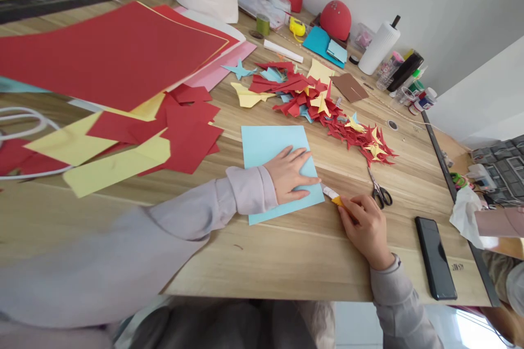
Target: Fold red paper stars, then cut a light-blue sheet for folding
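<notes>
Flat on the wooden table lies a light blue sheet of paper (272,144). My left hand (289,174) presses down on its right half with the fingers spread. In my right hand (366,226) is a craft knife (333,195) with a yellow and white body, its tip close to the sheet's right edge. Whether the blade touches the paper I cannot tell. Black-handled scissors (380,193) rest just beyond my right hand. Past the blue sheet is a long heap of folded red, yellow and blue paper pieces (301,92).
Large red sheets (110,54) and cut red and yellow pieces (118,166) cover the left side. A black phone (436,259) lies at the right. Bottles (380,46), a yellow tape measure (297,27) and red round objects (335,19) stand along the wall. Another person's arm (499,222) shows at the right edge.
</notes>
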Demonstrator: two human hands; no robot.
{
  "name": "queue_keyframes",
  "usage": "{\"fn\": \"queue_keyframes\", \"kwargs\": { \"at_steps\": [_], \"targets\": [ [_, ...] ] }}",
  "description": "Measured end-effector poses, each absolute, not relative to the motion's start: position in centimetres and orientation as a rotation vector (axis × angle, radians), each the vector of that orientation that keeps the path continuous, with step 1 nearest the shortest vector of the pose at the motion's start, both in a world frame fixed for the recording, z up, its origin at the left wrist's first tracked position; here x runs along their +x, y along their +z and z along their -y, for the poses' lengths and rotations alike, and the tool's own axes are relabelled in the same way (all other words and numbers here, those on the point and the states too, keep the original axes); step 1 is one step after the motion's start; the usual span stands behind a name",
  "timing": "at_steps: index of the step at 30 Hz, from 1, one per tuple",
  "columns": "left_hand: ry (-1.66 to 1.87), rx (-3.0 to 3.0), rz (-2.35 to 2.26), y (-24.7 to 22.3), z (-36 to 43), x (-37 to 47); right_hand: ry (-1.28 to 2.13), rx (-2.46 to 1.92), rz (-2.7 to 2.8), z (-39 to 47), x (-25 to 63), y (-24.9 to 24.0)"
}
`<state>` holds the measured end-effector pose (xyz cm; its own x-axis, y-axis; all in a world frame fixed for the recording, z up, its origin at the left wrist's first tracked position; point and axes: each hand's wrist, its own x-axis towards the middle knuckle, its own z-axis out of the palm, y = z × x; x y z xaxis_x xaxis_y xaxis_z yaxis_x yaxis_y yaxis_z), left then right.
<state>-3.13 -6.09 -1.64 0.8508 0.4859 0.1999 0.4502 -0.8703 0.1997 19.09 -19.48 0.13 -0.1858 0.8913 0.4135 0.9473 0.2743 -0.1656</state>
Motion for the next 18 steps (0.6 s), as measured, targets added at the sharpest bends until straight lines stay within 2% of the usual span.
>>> {"fn": "queue_keyframes", "kwargs": {
  "at_steps": [18],
  "targets": [
    [0.419, 2.908, -0.744, -2.43, 5.76, -3.31, -0.200, -1.671, 2.112, 19.67, 18.87, 0.03]
  ]
}}
